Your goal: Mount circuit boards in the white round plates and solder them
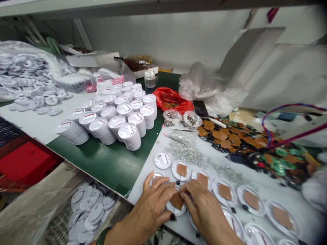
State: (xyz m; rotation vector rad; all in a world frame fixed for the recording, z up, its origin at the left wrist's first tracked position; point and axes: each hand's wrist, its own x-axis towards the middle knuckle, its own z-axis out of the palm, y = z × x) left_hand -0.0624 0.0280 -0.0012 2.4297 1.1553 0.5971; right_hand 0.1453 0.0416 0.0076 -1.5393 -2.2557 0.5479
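Note:
My left hand (pixel 153 204) and my right hand (pixel 204 212) meet over a round white plastic disc (pixel 176 203), their fingertips pinching at it and at the brown square pad (pixel 176 200) lying in it. A green bangle circles my left wrist. Other white discs lie in a row on the white board (pixel 150 177), most holding a brown pad, such as one (pixel 182 170) just beyond my fingers. My right hand partly hides the discs below it. Small black bits lie scattered among the discs.
Stacks of white discs (pixel 127 119) stand on a green mat at the left. Loose discs fill a plastic bag (pixel 25 78) and a crate (pixel 89 211). Silver glitter (pixel 184 149), brown pads and green circuit boards (pixel 281 156) lie beyond the row.

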